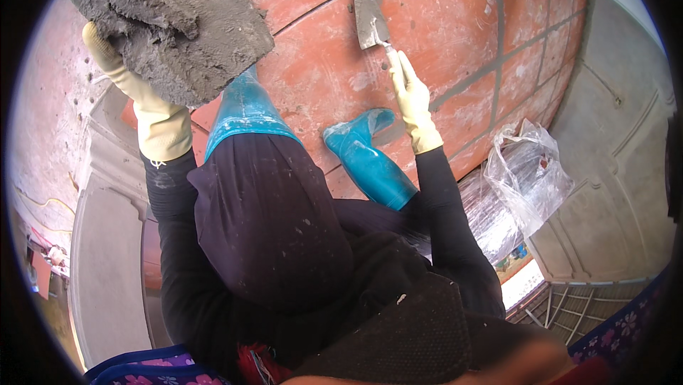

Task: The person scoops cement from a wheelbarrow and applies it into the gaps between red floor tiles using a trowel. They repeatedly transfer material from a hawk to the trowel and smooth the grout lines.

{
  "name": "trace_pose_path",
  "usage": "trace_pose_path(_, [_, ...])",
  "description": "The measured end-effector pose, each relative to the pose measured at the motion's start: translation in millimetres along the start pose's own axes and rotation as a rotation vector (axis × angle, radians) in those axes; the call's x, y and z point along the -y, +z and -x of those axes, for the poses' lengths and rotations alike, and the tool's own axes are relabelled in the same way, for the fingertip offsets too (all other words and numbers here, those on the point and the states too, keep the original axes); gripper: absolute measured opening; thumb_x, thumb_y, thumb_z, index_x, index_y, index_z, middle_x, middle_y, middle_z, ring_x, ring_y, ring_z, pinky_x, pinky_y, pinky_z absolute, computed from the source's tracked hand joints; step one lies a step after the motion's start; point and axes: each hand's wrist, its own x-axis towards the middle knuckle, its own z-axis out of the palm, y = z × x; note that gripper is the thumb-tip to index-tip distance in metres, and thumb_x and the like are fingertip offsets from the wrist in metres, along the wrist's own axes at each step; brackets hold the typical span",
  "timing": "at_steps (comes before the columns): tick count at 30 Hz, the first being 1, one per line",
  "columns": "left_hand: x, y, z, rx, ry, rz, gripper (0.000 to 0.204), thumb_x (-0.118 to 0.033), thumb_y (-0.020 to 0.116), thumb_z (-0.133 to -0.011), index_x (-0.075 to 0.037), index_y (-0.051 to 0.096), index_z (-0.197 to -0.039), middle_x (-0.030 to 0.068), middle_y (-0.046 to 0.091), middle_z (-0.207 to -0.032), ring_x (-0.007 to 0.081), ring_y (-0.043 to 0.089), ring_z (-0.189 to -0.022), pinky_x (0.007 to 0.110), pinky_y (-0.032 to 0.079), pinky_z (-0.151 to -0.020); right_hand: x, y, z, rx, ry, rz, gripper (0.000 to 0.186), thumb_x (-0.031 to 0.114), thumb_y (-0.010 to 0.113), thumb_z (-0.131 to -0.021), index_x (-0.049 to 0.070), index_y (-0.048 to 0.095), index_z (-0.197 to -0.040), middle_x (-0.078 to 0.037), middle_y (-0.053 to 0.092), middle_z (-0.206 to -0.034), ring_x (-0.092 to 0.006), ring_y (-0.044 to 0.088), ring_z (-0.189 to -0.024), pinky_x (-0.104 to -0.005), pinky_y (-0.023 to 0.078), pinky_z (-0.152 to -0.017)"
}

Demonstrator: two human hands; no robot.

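Both my hands wear cream rubber gloves. My left hand (156, 111) grips the near left side of a mortar board, whose surface is hidden under a thick, rough layer of wet grey mortar (178, 29). One gloved finger shows along its left edge; the others are out of sight beneath. In my right hand (410, 93) is the handle of a small trowel (370, 18), its blade smeared grey and lying at a mortar-filled joint. Red-brown tiles (441, 36) spread under it, some joints filled with grey mortar, others dark and open.
My turquoise rubber boots (366, 161) stand on the tiles, one partly behind the mortar board. A clear plastic-wrapped bundle (523, 178) lies at right, beside a grey moulded panel (605, 143). Another grey moulded piece (107, 243) rises at left.
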Motion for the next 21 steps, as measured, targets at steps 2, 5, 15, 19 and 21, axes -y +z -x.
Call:
trace_pose_path(2, [-1, 0, -1, -0.009, 0.004, -0.008, 0.124, -0.083, 0.063, -0.077, -0.003, 0.021, -0.162, 0.0314, 0.027, -0.162, 0.0516, 0.034, -0.147, 0.057, 0.034, -0.123, 1, -4, -8, 0.033, -0.039, 0.007, 0.050, 0.040, 0.058, -0.104, 0.019, 0.054, -0.150, -0.015, 0.076, -0.110, -0.0299, 0.074, -0.095, -0.0371, 0.055, -0.084])
trace_pose_path(5, [-3, 1, -2, -0.017, 0.005, -0.012, 0.124, -0.083, 0.063, -0.077, -0.003, 0.021, -0.162, 0.0314, 0.026, -0.162, 0.0515, 0.033, -0.147, 0.057, 0.034, -0.123, -2, -9, -8, 0.085, -0.058, 0.018, 0.051, 0.041, 0.056, -0.105, 0.020, 0.053, -0.151, -0.014, 0.074, -0.118, -0.0309, 0.074, -0.097, -0.0383, 0.055, -0.086])
trace_pose_path(15, [-5, 3, -3, -0.020, 0.012, -0.008, 0.124, -0.083, 0.063, -0.076, -0.004, 0.021, -0.162, 0.0313, 0.026, -0.163, 0.0509, 0.033, -0.148, 0.057, 0.033, -0.124, -51, -19, 22, 0.088, -0.011, 0.107, 0.051, 0.039, 0.057, -0.105, 0.019, 0.052, -0.152, -0.011, 0.068, -0.136, -0.0303, 0.070, -0.115, -0.0354, 0.054, -0.094])
trace_pose_path(19, [-1, -6, -1, -0.043, 0.018, -0.007, 0.124, -0.083, 0.063, -0.076, -0.004, 0.021, -0.162, 0.0312, 0.025, -0.163, 0.0507, 0.033, -0.148, 0.057, 0.033, -0.124, -50, -16, 29, -0.018, -0.182, -0.048, 0.050, 0.033, 0.060, -0.104, 0.018, 0.052, -0.151, -0.012, 0.069, -0.133, -0.0305, 0.071, -0.112, -0.0355, 0.054, -0.092])
trace_pose_path(21, [7, -11, -2, 0.108, 0.087, 0.110, 0.109, -0.076, 0.054, -0.086, -0.004, 0.021, -0.162, 0.0283, 0.027, -0.164, 0.0455, 0.034, -0.148, 0.054, 0.031, -0.125, -40, -11, 21, -0.087, -0.284, -0.057, 0.050, 0.031, 0.061, -0.104, 0.017, 0.053, -0.151, -0.014, 0.071, -0.128, -0.0308, 0.072, -0.106, -0.0370, 0.055, -0.090])
